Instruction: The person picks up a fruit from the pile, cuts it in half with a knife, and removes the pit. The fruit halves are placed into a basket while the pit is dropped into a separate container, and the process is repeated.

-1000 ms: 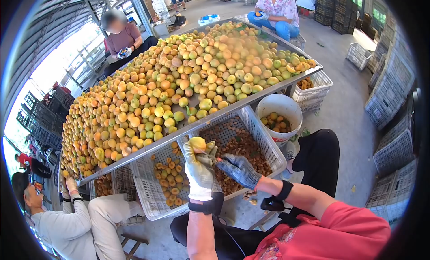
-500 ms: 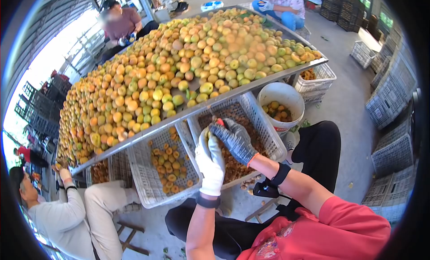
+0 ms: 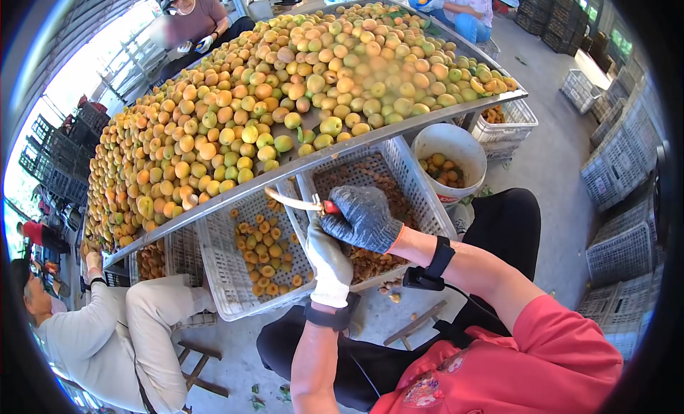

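My right hand [image 3: 365,219], in a dark grey knit glove, is closed round a red-handled tool [image 3: 329,208] with a curved metal strip that points left. Close below it is my left hand [image 3: 328,261], in a white glove with stained fingers. Its fingers are curled and partly hidden behind the right hand, so anything in them cannot be made out. Both hands are above a grey plastic crate [image 3: 434,214] with brown pits and scraps inside. To the left, another crate [image 3: 229,300] holds halved apricots [image 3: 267,250]. Whole apricots [image 3: 235,129] are heaped on the metal-edged table [image 3: 235,200].
A white bucket [image 3: 467,147] with some fruit stands right of the crates. A co-worker in a light top [image 3: 92,335] sits at the left; two more people sit across the table. Stacked crates [image 3: 620,164] line the right side. A low wooden stool [image 3: 199,368] stands at lower left.
The tool has swung up, and its curved strip now shows to the left of my right hand. My left hand has lowered slightly. The view has shifted a little.
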`<state>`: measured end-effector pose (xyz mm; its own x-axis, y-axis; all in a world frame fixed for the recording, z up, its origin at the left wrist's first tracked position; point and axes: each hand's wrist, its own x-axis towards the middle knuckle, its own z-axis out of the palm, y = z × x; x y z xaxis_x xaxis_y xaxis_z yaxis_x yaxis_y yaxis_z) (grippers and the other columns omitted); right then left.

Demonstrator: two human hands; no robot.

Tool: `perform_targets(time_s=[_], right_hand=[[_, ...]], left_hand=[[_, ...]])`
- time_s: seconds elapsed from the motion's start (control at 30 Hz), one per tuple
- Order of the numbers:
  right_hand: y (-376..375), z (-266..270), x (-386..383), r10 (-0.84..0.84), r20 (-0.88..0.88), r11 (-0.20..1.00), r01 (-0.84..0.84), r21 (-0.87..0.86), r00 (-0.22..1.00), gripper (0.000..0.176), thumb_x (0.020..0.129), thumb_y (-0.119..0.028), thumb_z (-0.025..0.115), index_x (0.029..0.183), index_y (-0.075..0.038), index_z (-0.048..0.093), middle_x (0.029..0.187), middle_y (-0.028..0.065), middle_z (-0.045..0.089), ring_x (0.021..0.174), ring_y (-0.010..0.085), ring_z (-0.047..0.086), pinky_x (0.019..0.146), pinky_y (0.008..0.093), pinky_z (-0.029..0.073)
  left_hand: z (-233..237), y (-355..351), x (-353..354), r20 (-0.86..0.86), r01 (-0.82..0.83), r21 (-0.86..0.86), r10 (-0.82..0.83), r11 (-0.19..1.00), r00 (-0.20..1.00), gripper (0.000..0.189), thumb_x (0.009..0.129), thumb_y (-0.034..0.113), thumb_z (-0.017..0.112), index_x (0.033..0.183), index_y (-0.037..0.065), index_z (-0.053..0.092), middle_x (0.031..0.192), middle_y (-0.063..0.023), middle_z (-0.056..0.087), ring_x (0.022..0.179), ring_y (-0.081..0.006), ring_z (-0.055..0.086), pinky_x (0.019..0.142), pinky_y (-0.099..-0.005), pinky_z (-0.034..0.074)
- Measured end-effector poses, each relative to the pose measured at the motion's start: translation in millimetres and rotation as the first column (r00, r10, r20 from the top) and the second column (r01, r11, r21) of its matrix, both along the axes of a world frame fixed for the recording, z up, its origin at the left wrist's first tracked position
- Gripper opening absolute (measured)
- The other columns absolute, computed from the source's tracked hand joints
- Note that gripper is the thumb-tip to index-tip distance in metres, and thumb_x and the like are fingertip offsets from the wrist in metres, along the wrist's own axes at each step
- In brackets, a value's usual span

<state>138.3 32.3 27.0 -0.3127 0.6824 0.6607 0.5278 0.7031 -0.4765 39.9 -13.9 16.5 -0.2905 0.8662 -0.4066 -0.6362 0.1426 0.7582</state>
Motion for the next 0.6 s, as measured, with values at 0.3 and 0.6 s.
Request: perform_targets(time_s=[0.3, 0.6], right_hand=[[5.3, -16.8, 5.2, 0.129, -0.407, 0.930, -0.253, -0.266, 0.904, 0.020, 0.080, -0.020, 0.069, 0.079, -0.006, 0.056, 0.070, 0.0054, 0.058, 0.061, 0.0243, 0.059, 0.054, 0.0366, 0.046], [-7.2, -4.6, -13.1, -0.244, -0.885, 0.545, -0.699, -0.464, 0.397, 0.017, 0.087, -0.015, 0.068, 0.099, -0.005, 0.063, 0.087, -0.0029, 0.061, 0.082, 0.0028, 0.052, 0.071, 0.0205, 0.046]], left_hand=[[3.9, -5.5, -0.1, 0.241, 0.217, 0.141, -0.246, 0.966, 0.939, 0.024, 0.095, 0.025, 0.039, 0.090, 0.011, 0.057, 0.062, -0.0020, 0.050, 0.048, -0.0116, 0.041, 0.043, -0.0250, 0.030], [7.9, -10.1, -8.4, 0.050, 0.064, 0.134, -0.071, 0.989, 0.996, 0.027, 0.096, 0.027, 0.038, 0.090, 0.009, 0.057, 0.063, -0.0026, 0.052, 0.048, -0.0122, 0.045, 0.045, -0.0233, 0.032]])
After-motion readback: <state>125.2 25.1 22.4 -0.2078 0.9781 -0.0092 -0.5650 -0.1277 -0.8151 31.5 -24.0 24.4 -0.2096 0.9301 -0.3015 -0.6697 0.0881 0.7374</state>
